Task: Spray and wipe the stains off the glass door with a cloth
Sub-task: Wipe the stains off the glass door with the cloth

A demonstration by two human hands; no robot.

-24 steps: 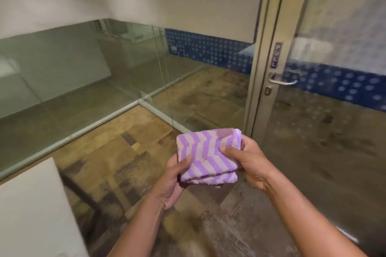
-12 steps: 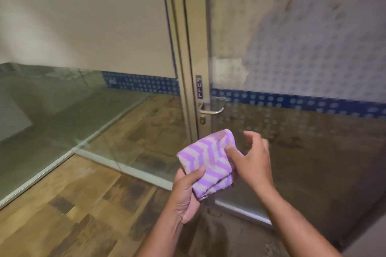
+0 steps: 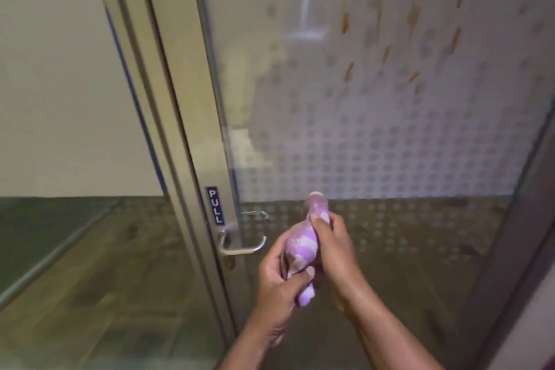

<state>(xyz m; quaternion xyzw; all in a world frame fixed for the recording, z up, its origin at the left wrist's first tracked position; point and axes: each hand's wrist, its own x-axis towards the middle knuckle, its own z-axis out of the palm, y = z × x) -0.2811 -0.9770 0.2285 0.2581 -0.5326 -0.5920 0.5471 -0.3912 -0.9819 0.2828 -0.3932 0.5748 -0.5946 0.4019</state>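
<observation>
Cloth bunched in both hands just right of the door handle, not yet on the glass.

Purple-white cloth (image 3: 303,245) is gripped by both hands: left hand (image 3: 280,279) closed round its lower end, right hand (image 3: 333,249) pinching its upper part. Glass door (image 3: 375,135) is behind it; orange-brown stains (image 3: 345,21) sit well above the door handle (image 3: 240,245). No spray bottle in view. To do well, likely: shape a flat pad, one hand only, reach up, press evenly, wipe each streak downward.
</observation>
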